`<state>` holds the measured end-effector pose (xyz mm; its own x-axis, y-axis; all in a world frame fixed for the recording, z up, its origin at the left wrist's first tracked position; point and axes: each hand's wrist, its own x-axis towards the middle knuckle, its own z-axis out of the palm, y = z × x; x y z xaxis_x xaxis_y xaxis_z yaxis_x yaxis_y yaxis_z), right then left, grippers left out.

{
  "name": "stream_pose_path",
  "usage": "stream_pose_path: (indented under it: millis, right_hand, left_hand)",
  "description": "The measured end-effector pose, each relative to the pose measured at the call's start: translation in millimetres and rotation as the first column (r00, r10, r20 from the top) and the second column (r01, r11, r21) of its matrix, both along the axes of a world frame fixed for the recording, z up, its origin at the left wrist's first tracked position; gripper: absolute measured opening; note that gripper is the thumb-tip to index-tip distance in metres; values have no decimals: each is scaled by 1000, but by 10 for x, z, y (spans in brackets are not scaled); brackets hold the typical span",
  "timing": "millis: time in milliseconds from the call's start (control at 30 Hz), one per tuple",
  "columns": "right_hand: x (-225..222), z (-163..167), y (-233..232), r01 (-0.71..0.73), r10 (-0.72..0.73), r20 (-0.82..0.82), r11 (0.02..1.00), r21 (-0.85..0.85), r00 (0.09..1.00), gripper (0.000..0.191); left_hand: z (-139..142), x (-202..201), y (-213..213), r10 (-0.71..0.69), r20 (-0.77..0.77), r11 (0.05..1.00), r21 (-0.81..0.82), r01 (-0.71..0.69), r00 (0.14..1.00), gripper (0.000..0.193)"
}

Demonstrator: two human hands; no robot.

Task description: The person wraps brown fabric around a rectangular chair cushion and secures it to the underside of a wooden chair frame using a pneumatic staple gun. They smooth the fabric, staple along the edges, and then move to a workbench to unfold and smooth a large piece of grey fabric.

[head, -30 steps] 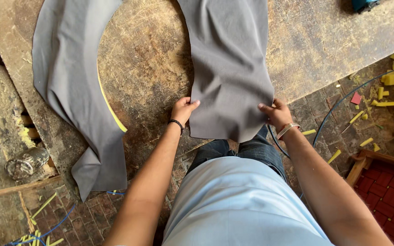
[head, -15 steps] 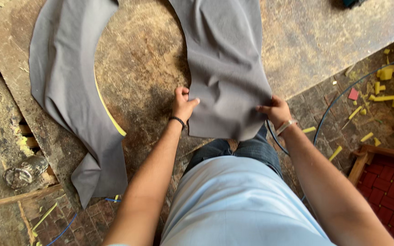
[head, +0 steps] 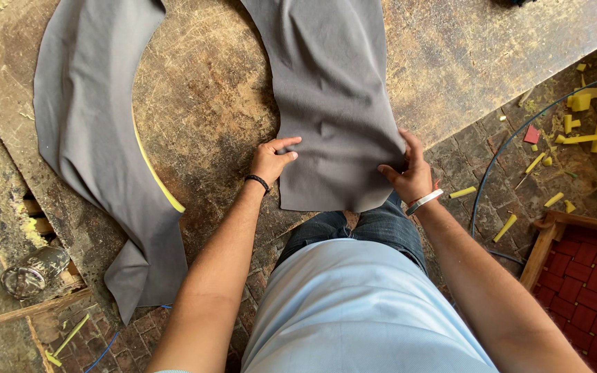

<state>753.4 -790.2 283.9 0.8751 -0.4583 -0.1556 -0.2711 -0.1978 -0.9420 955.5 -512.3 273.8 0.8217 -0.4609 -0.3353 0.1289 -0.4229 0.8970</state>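
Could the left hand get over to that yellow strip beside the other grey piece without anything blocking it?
Probably yes: only bare scratched board lies between the left hand and the yellow strip, though it grips the grey fabric.

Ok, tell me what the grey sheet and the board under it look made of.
Grey sheet: looks like woven cloth, matte; it drapes and wrinkles softly where the left hand and right hand grip it. Board: likely plywood, bare and worn, judging by scratches and stains.
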Motion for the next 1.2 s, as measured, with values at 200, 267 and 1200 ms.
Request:
stream_pose_path:
  millis: [200,267,1200]
  right_hand:
    - [66,24,-14,9,-30,-151,990,-142,988,31]
    - [69,-54,9,67,-85,-143,990,-125,986,24]
    - [96,-132,85,197,-151,-294,972,132,944,23]
  left_hand:
    - [-86,-25,-32,19,68,986,165,-30,998,29]
    - [-118,-48,-56,47,135,983,168,-70,990,21]
    - [-122,-71,-20,15,74,986,162,-27,997,13]
